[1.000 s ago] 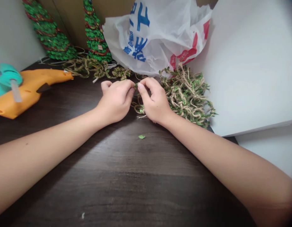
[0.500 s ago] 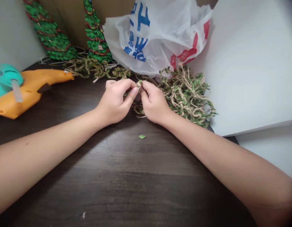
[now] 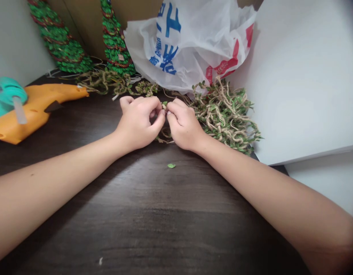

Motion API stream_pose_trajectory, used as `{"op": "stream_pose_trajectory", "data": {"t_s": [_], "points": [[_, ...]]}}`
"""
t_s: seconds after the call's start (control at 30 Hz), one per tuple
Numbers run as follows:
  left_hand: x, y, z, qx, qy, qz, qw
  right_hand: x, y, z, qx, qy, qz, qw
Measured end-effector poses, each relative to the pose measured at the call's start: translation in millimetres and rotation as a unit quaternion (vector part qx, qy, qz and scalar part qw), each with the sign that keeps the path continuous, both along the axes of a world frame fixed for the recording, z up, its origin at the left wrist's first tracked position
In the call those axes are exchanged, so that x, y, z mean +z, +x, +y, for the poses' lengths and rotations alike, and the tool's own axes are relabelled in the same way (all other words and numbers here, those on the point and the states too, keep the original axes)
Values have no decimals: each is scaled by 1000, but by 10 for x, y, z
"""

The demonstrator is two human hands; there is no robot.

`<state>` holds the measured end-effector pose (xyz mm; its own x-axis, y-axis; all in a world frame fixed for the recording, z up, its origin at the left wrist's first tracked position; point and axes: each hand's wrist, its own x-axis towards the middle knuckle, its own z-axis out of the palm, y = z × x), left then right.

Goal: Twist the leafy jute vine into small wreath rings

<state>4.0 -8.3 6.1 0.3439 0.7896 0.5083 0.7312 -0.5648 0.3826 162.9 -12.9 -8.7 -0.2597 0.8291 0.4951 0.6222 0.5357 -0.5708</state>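
Twine: a strand of leafy twine point(image 3: 164, 104) is pinched between the two hands over the dark surface point(image 3: 153, 214), at the near left edge of the twine pile; its lower end loops down between the wrists onto the wood.
Left hand: the left hand point(image 3: 139, 120) is curled nearly closed, thumb and forefinger tips pressed together on the strand, the other fingers folded under.
Right hand: the right hand point(image 3: 183, 124) mirrors it, fingertips nipped tight on the same strand, knuckles touching or all but touching the left hand's.
Twine pile: a tangled heap of jute cord with small green leaves point(image 3: 228, 114) lies just right of the right hand, against the white board.
Loose leaf: one small green leaf point(image 3: 171, 165) lies on the wood near the wrists, apart from both.
Bag: a white plastic bag point(image 3: 190, 42) with blue and red print slumps behind the pile.
Board: a white board point(image 3: 302, 84) leans at the right.
Glue gun: an orange and teal glue gun point(image 3: 30, 109) rests far left, well apart from the hands.
Trees: two green sequinned cones point(image 3: 62, 42) stand at the back left, more twine point(image 3: 107, 82) at their feet.
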Motion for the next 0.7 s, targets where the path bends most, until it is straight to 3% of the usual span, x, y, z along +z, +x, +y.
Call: {"op": "stream_pose_trajectory", "data": {"t_s": [0.27, 0.53, 0.7], "points": [[15, 11, 27, 53, -18, 10, 998, 11, 25, 16, -47, 0, 59, 997], [-17, 1, -4, 23, 4, -13, 1000, -32, 14, 21, -78, -1, -2, 997], [-20, 8, 1, 7, -1, 9, 1000, -40, 16, 22, -46, 15, -11, 999]]}}
